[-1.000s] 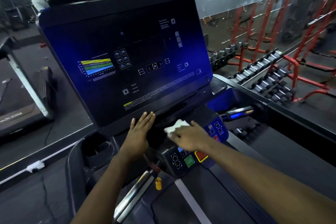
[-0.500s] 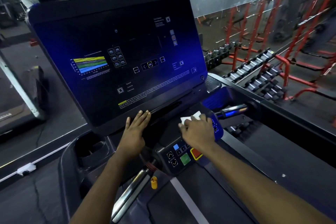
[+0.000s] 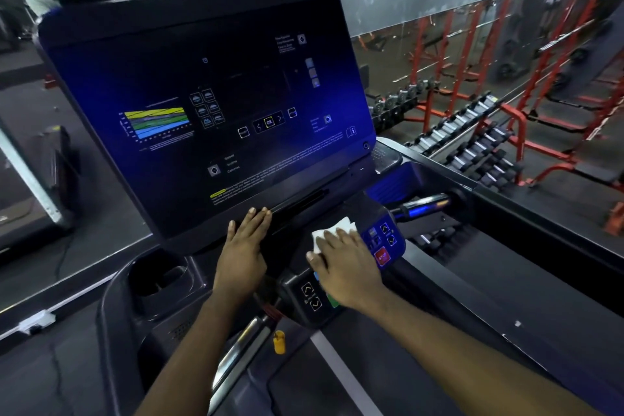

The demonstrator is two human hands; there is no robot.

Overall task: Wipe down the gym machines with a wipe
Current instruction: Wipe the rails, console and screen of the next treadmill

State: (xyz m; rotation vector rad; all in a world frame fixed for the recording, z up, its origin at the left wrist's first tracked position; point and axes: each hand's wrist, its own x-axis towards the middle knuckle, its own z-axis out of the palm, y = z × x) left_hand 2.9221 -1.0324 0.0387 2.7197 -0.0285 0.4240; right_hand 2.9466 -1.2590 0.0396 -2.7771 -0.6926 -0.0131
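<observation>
Your right hand (image 3: 347, 267) lies flat with straight fingers, pressing the wipe (image 3: 334, 231) onto the treadmill's panel (image 3: 297, 284), just below the screen (image 3: 202, 111). The wipe's free corner pokes out past your fingertips, pointing away from you, and its long axis runs left to right. Your left hand (image 3: 243, 250) rests flat on the screen's lower edge, fingers straight, holding nothing.

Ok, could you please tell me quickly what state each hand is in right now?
Left hand: open, resting flat on the console.
Right hand: open, straight fingers pressing the wipe onto the control panel.
</observation>
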